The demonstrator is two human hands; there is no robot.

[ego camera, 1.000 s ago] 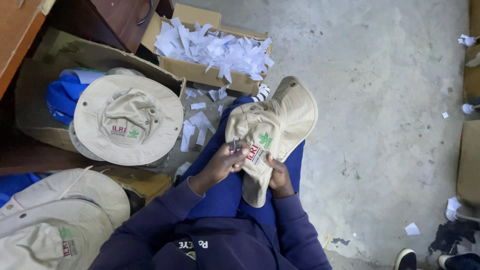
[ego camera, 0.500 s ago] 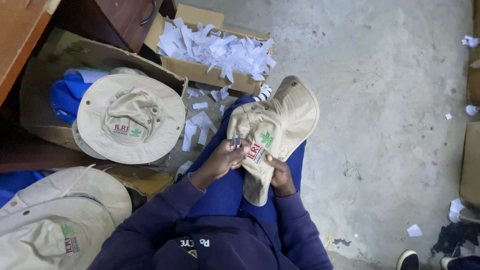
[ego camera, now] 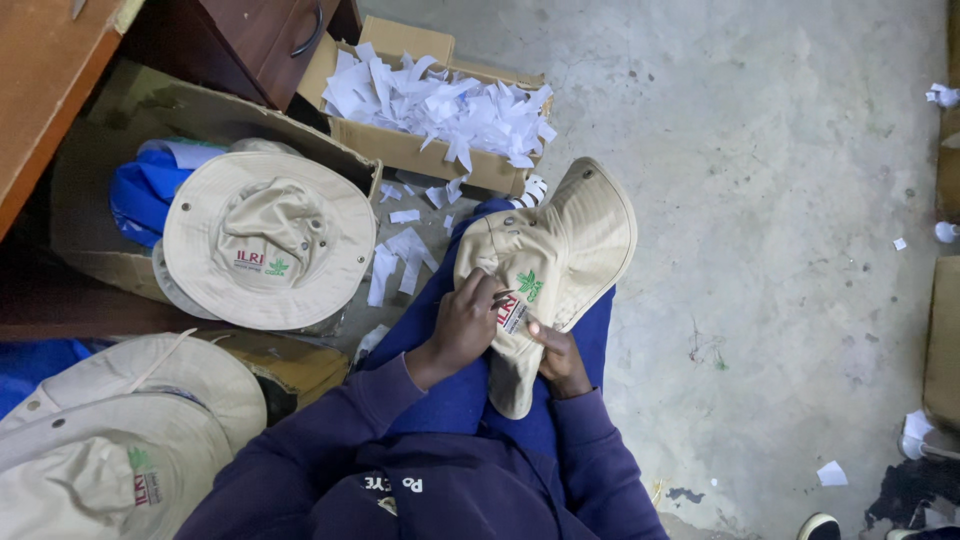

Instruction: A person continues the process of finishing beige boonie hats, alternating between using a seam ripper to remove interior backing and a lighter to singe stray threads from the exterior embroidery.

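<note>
A beige brimmed hat (ego camera: 560, 250) with a small red and green emblem lies across my blue-trousered lap. My left hand (ego camera: 462, 325) rests on its crown, fingertips pinched at the emblem. My right hand (ego camera: 560, 358) grips the hat's lower brim from beneath, thumb pressed beside the emblem. Both arms wear dark navy sleeves.
A second beige hat (ego camera: 268, 240) sits on a cardboard box (ego camera: 90, 250) at the left, and more hats (ego camera: 120, 440) are stacked at the lower left. A cardboard box of white paper scraps (ego camera: 440, 110) stands ahead. Scraps litter the grey concrete floor (ego camera: 780, 250). A wooden desk (ego camera: 50, 90) is at upper left.
My left fingers have shifted slightly on the emblem; the hat stays on my lap. The view has drifted a little.
</note>
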